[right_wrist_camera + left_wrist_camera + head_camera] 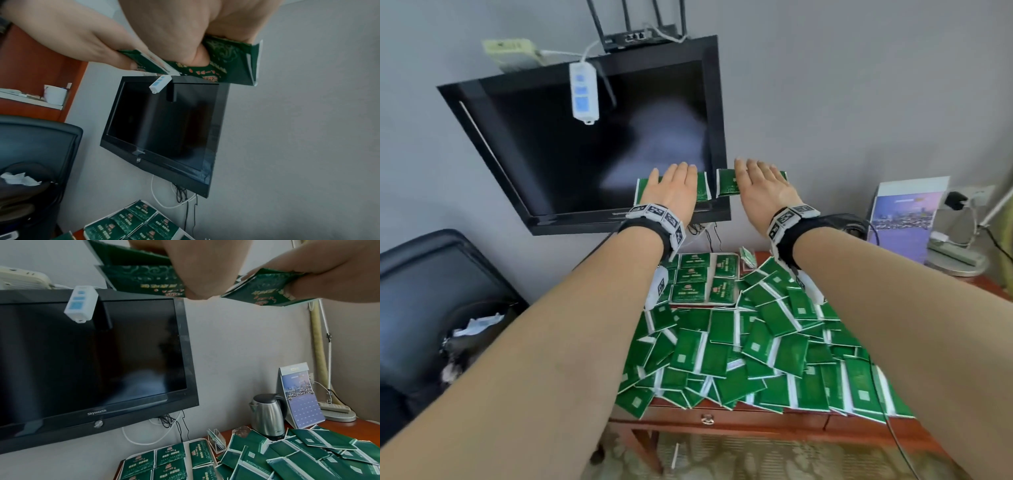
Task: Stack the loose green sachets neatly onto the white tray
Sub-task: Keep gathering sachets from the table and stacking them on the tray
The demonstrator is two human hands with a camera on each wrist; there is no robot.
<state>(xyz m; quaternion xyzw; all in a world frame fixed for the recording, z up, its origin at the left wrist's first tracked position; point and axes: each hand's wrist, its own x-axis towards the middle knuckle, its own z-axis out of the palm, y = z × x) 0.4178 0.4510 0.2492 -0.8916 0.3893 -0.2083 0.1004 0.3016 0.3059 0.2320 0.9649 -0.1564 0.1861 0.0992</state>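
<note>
High above the table, the left hand (674,190) pinches glossy green sachets (703,186); the right hand (760,192) clamps a flat green bundle (727,183). Below, neat rectangular stacks fill the far white tray (186,443), loose sachets (756,356) heaped nearer on red-brown wood.

Two hands raised, left hand (674,190) and right hand (760,192), each gripping green sachets; six neat sachet stacks (690,277) visible on one white tray (737,274) at the table's (756,419) far edge; loose sachets (756,356) too many to count; one television (585,147); one kettle (267,415); one calendar (298,395)
</note>
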